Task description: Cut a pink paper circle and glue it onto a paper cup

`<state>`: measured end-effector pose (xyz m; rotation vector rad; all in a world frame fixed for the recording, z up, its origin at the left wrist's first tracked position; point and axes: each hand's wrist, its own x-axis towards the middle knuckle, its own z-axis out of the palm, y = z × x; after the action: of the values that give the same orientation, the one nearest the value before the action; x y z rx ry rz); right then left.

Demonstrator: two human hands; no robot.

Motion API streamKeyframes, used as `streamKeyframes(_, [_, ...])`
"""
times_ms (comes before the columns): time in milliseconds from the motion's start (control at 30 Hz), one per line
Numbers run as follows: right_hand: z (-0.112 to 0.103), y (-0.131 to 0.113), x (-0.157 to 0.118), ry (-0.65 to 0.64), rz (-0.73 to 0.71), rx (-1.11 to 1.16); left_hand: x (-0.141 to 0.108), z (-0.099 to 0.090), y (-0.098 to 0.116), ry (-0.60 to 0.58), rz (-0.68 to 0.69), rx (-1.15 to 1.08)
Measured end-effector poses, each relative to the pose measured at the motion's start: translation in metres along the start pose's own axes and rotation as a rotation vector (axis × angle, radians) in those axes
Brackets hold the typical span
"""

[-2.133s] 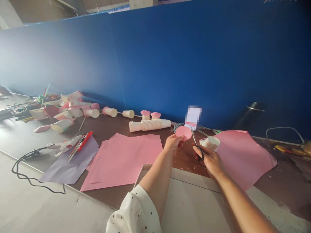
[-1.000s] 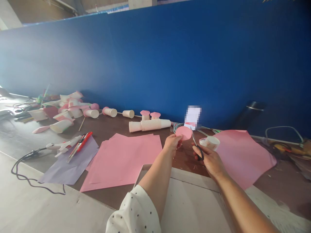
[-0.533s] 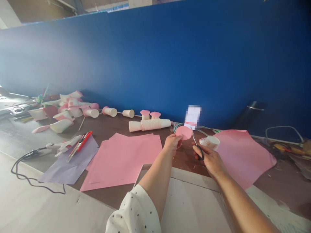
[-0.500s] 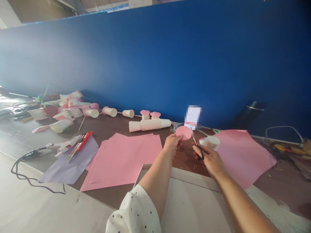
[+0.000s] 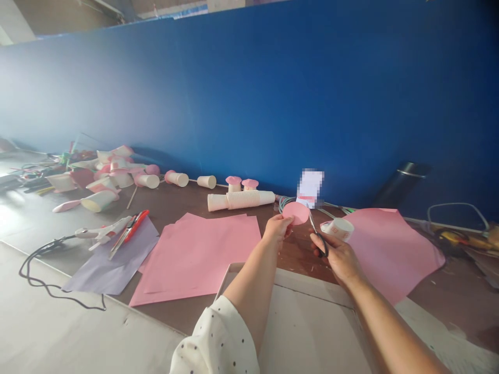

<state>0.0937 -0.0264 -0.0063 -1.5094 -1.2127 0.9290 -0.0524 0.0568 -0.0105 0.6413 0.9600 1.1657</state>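
Note:
My left hand (image 5: 278,228) pinches the lower left edge of a round pink paper disc (image 5: 296,212). Black-handled scissors (image 5: 320,243) are in my right hand (image 5: 340,255), their blades pointing up along the disc's right edge. Whether the blades are parted is too small to tell. Just beyond my right hand a white paper cup (image 5: 341,228) lies on its side. Behind the disc stands a blurred white card (image 5: 311,188).
Pink sheets (image 5: 202,254) lie left of my arms, another pink sheet (image 5: 390,249) at right. Farther left are a glue gun (image 5: 105,231) and a red cutter (image 5: 134,226) on purple paper. Stacked cups (image 5: 244,200) lie near the blue partition (image 5: 249,93), beside a dark bottle (image 5: 397,184).

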Motion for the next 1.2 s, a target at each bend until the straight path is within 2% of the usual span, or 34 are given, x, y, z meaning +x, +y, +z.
streamKeyframes(633, [0.000,0.002,0.002,0.017,0.003,0.010,-0.002,0.000,0.002,0.002,0.008,0.014])
streamKeyframes(1200, [-0.002,0.005,0.003,-0.031,-0.011,0.005,-0.009,0.001,0.007,0.043,0.025,-0.009])
